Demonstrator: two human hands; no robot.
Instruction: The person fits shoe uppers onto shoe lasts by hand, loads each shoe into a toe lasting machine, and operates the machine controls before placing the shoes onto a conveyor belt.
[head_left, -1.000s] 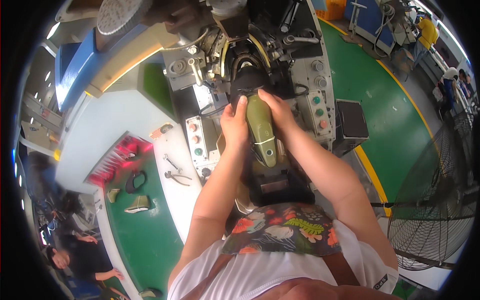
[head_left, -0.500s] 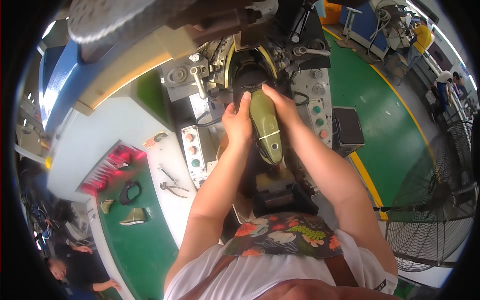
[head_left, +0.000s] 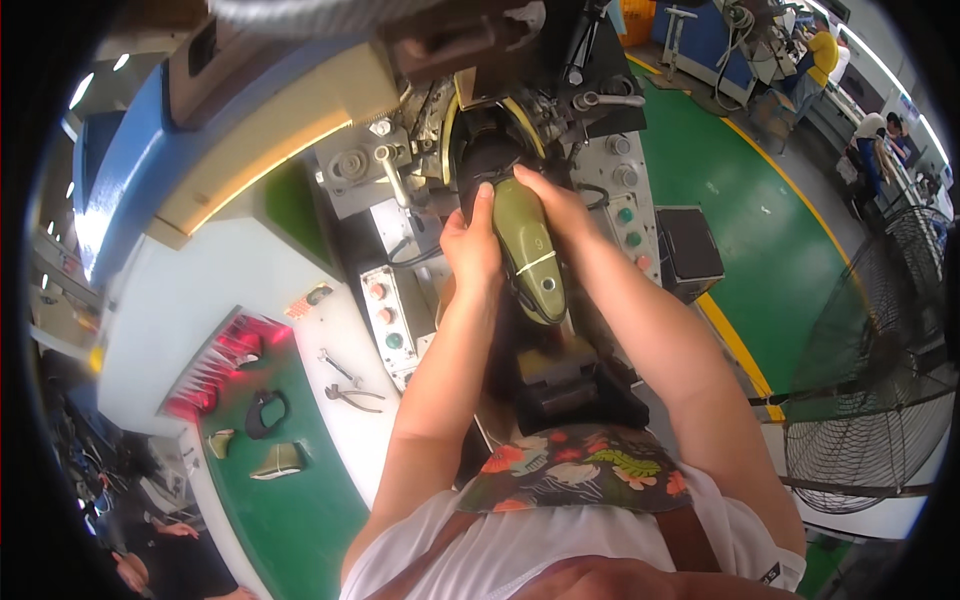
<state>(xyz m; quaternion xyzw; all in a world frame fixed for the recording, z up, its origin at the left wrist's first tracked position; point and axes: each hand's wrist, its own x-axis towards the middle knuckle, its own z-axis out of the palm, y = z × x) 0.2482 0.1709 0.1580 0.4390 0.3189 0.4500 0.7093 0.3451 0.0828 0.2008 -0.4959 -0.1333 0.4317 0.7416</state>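
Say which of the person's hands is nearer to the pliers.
Left. The left hand is beyond and to the right of the pliers; the right hand is farther away, across the green shoe form.

Yellow lines (head_left: 736, 345) border a glossy green floor (head_left: 735, 235) at the right — a long green-topped, white-edged bench (head_left: 290, 520) runs at the left — and bright tube lights (head_left: 81, 91) glow at the upper left.

The fingers (head_left: 483, 212) are partly hidden behind the green shoe last (head_left: 522, 228).
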